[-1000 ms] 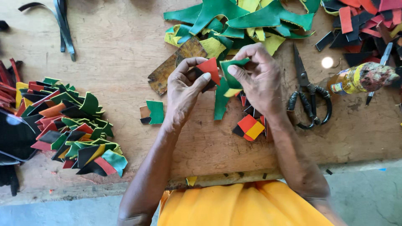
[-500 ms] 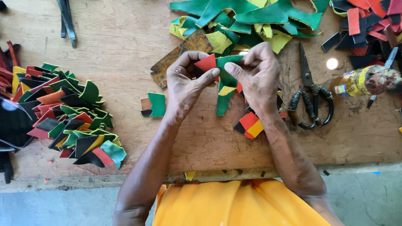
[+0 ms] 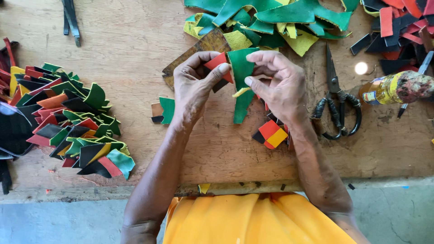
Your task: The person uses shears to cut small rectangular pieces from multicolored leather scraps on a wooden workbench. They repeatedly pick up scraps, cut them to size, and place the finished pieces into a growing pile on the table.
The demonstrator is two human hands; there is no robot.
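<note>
Over the bench, L hand pinches a red piece w/ R hand gripping a green strip, apparently mid-joining; edges need aligning next.

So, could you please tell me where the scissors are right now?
In the head view, the scissors lie on the wooden table just beyond the right hand, with a yellow bottle on their far side.
</note>
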